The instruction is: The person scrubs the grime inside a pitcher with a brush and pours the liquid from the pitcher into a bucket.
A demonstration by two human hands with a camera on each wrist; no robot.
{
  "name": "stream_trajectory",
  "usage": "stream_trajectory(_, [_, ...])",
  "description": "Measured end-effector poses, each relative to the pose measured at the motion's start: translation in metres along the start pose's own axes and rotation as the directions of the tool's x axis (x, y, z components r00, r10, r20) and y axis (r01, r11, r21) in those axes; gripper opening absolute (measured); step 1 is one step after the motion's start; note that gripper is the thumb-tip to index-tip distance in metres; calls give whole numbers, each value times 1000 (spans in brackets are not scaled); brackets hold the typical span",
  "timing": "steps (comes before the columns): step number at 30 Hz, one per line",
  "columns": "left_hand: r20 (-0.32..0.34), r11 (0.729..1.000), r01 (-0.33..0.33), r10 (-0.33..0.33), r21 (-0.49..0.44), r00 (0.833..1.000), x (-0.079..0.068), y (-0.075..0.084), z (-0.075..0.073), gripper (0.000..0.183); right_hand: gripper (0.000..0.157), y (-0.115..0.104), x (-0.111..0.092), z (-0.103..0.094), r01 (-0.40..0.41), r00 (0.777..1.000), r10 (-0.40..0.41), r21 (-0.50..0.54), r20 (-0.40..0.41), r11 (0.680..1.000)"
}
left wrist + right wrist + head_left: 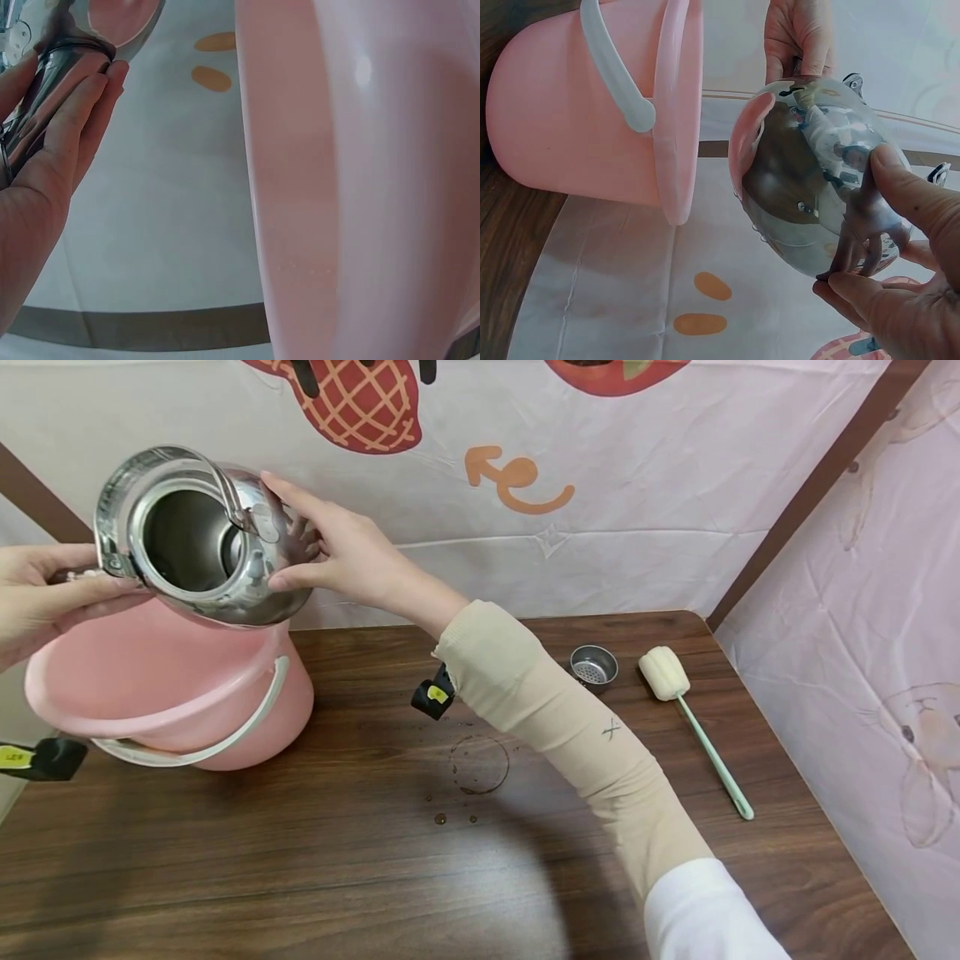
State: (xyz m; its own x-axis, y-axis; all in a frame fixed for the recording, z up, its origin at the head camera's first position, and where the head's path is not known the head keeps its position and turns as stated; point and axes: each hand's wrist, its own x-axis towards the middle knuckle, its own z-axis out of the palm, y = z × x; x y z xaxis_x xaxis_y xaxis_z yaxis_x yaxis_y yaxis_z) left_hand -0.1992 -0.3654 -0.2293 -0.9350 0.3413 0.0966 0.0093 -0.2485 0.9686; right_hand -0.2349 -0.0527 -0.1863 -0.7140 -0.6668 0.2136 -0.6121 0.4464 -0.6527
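Observation:
A shiny metal kettle (255,589) without its lid is held up over the rim of a pink bucket (288,714), its round opening facing me in the head view. My left hand (52,593) grips a narrow metal part at the kettle's left side, which shows as a tapered tube in the left wrist view. On the opposite side my right hand (345,547) holds the rounded body between thumb and fingers. The kettle's hoop handle (168,450) arches over the opening. In the right wrist view, the kettle's underside (780,165) faces the bucket side.
A small metal strainer (594,667) sits behind my right forearm. Right of it lies a sponge brush (665,673) with a green handle. A wet ring (480,789) and drops mark the wooden table (300,860). A printed cloth (637,485) hangs behind.

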Motion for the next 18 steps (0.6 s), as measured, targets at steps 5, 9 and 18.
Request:
stream_trajectory(5, [-41, 1000, -15, 16, 18, 999, -3, -1, 1, 37, 90, -1, 3, 2, 22, 1000, -22, -15, 8, 1000])
stream_trajectory(9, [-66, 998, -34, 38, 52, 997, -4, -2, -1, 38, 90, -3, 5, 4, 26, 1000, -25, -30, 10, 999])
stream_trajectory(18, [-40, 997, -52, 55, 59, 998, -3, -7, -22, 37, 91, -6, 8, 9, 61, 998, -61, -52, -2, 997])
